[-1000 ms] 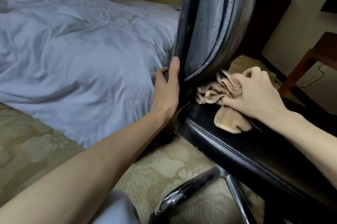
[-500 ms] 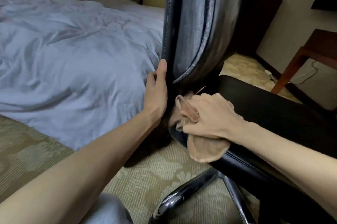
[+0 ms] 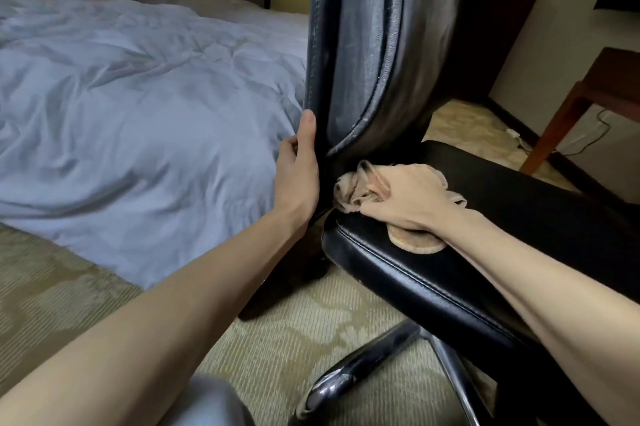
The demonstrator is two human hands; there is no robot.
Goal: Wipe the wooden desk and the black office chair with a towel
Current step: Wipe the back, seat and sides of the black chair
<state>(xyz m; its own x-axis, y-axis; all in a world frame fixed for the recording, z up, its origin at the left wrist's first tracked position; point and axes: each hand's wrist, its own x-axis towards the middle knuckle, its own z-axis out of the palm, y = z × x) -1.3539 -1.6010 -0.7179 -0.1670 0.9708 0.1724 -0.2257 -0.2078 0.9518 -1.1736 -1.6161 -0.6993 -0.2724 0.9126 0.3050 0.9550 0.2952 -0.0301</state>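
Black office chair [image 3: 426, 273], seen close up and from low down, turned side-on, filling the middle and right of the view. Far to the left of the left hand lies a bed [image 3: 138, 107] under a rumpled pale duvet, on patterned green carpet [image 3: 62, 294].

The left hand [image 3: 298, 176] grips the near edge of the upright backrest [image 3: 367, 44], thumb pointing up along the front, fingers wrapped out of sight behind it, steadying the chair. Just right of that hand, in the crease where backrest meets seat [image 3: 526, 207], sits a bunched tan towel [image 3: 356, 188]. The right hand [image 3: 412, 204] is closed over it, fingers curled into the folds, pressing it down onto the seat's back corner; a flap of cloth shows beneath the wrist. Below the right forearm a chrome leg [image 3: 363, 366] of the base slants across the carpet.

Far right of the right hand, well apart from the chair, stands the wooden bench [image 3: 561, 124], only partly in view.

The towel looks soft, light and limp, best held bunched in the palm. The chair probably swivels and rolls, and its leather looks smooth and slick, so bracing the firm backrest edge seems sensible.
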